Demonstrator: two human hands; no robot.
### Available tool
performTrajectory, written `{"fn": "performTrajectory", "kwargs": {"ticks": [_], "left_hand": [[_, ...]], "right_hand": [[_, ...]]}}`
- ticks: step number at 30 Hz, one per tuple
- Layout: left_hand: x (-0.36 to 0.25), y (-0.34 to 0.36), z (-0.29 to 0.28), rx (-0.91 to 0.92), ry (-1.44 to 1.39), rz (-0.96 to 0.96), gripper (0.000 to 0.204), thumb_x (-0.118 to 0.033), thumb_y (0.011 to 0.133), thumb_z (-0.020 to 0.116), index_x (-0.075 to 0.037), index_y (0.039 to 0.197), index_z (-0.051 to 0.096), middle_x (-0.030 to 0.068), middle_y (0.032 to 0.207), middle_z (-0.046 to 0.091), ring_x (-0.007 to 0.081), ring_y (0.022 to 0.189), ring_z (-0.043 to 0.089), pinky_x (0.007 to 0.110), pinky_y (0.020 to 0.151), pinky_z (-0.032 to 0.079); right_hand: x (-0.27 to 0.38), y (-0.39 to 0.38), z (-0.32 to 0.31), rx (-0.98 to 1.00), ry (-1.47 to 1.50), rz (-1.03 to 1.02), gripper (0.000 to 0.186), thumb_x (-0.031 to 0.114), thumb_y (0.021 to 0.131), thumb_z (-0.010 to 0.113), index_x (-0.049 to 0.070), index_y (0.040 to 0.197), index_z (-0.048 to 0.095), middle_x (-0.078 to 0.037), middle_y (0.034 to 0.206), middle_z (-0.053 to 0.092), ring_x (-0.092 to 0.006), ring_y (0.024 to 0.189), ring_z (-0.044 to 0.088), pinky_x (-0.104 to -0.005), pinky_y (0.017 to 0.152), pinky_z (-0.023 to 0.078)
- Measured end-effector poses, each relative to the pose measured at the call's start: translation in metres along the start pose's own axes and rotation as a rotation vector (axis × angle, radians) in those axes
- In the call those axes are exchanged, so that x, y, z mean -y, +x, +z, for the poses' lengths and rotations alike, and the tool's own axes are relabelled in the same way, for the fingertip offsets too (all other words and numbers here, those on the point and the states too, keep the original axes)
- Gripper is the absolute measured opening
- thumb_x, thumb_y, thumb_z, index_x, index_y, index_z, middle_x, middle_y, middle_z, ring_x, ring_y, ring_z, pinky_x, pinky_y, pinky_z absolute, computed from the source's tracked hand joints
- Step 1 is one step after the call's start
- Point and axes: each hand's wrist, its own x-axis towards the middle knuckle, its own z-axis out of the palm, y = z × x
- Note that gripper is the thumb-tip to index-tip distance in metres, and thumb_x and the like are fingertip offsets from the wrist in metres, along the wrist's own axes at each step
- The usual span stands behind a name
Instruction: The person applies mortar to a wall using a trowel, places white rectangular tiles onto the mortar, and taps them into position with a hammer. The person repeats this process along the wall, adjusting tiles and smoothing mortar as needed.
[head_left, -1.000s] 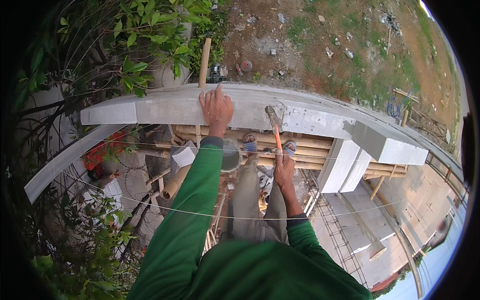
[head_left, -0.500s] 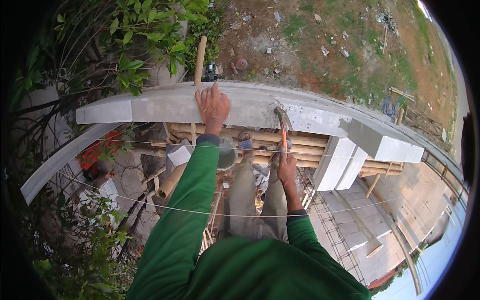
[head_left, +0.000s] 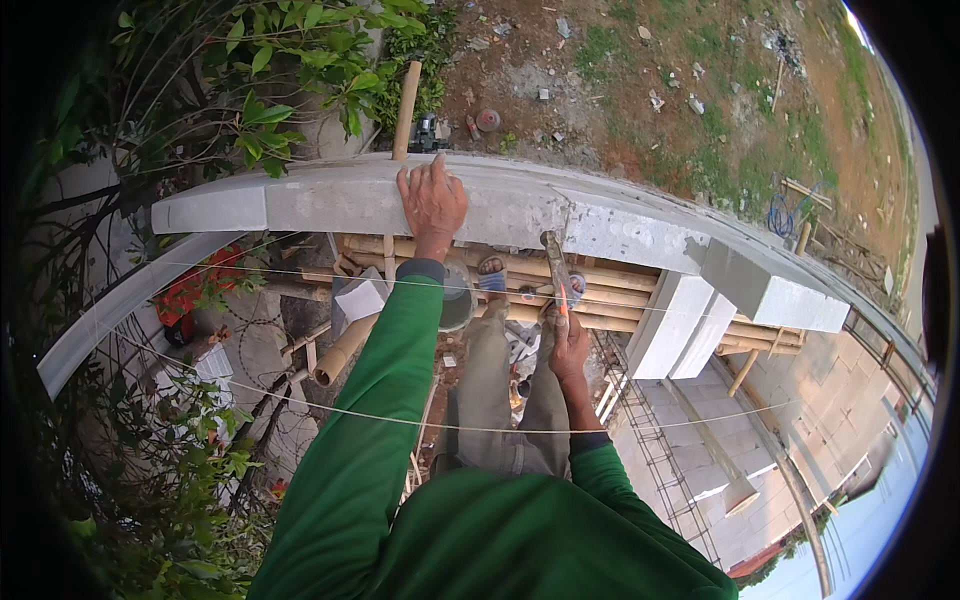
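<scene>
My right hand (head_left: 570, 350) has its fingers curled tight around the lower end of a hammer (head_left: 555, 266); the part of the grip showing just above my fist is orange, and above that the tool is a dull, dirty grey up to a small, darker head. It points away from me, its head over the near face of the wall (head_left: 340, 207), close to a joint between two blocks; whether it touches there I cannot tell. My left hand (head_left: 433, 205) lies on the wall farther left, palm down, fingers a little parted and reaching over the top, with no tool in them. The wall is a row of pale grey blocks, smooth on the left, pitted and smeared right of the joint; my wide lens bends it into an arc. At its right end one block (head_left: 778, 288) juts toward me, near two upright white slabs (head_left: 660, 325). Below, my sandals (head_left: 492, 283), striped blue, stand on bamboo poles (head_left: 600, 276), a round bucket (head_left: 457, 303) with grey inside just left of them. A pale string (head_left: 265, 393) sags across my sleeves (head_left: 385, 370), which are green with dark cuffs. Leafy branches (head_left: 265, 115) crowd the left; past the wall lies brown ground (head_left: 560, 80) with patches of grass and scattered rubble, and at lower right a steel frame (head_left: 662, 455) slants over pale blockwork.
</scene>
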Motion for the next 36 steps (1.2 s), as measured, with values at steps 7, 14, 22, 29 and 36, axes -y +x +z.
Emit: {"fn": "performTrajectory", "kwargs": {"ticks": [7, 14, 22, 29, 36], "left_hand": [[-0.001, 0.0, 0.001, 0.035, -0.006, -0.03, 0.039, -0.018, 0.096, 0.058, -0.002, 0.13, 0.067, 0.0169, 0.112, 0.074, 0.0314, 0.113, 0.064, 0.053, 0.119, 0.033], [0.0, 0.001, 0.001, 0.011, -0.012, -0.018, 0.04, -0.017, 0.094, 0.059, -0.001, 0.13, 0.066, 0.0168, 0.11, 0.074, 0.0319, 0.111, 0.064, 0.053, 0.119, 0.033], [0.004, 0.001, 0.002, 0.024, -0.018, -0.033, 0.041, -0.018, 0.093, 0.06, -0.002, 0.131, 0.066, 0.0169, 0.109, 0.073, 0.0318, 0.112, 0.064, 0.053, 0.119, 0.032], [0.0, 0.003, -0.001, -0.003, -0.035, -0.014, 0.038, -0.017, 0.096, 0.057, -0.001, 0.13, 0.066, 0.0171, 0.111, 0.074, 0.0321, 0.112, 0.065, 0.053, 0.118, 0.034], [-0.002, 0.0, -0.002, -0.023, -0.032, 0.018, 0.04, -0.02, 0.098, 0.058, -0.001, 0.132, 0.065, 0.0185, 0.118, 0.072, 0.0336, 0.118, 0.063, 0.052, 0.118, 0.034]], "right_hand": [[-0.015, 0.005, 0.008, 0.049, 0.007, 0.047, 0.05, 0.044, 0.11, 0.049, -0.002, 0.093, 0.058, -0.026, 0.079, 0.057, -0.0466, 0.075, 0.057, -0.0519, 0.07, 0.042], [-0.028, 0.008, 0.014, 0.07, -0.007, 0.052, 0.049, 0.045, 0.108, 0.051, -0.002, 0.097, 0.059, -0.027, 0.079, 0.057, -0.0485, 0.075, 0.057, -0.0534, 0.069, 0.043], [-0.003, 0.001, 0.027, 0.19, -0.082, 0.128, 0.054, 0.051, 0.107, 0.049, 0.001, 0.115, 0.067, -0.027, 0.082, 0.067, -0.0487, 0.084, 0.066, -0.0544, 0.074, 0.047], [0.014, 0.014, 0.038, 0.235, -0.14, 0.077, 0.048, 0.046, 0.107, 0.053, 0.0, 0.096, 0.065, -0.025, 0.077, 0.066, -0.049, 0.08, 0.065, -0.0549, 0.072, 0.048], [-0.002, -0.024, 0.009, 0.028, -0.024, 0.109, 0.046, 0.044, 0.109, 0.051, 0.001, 0.099, 0.065, -0.024, 0.069, 0.062, -0.0455, 0.063, 0.062, -0.0521, 0.058, 0.042]]}}
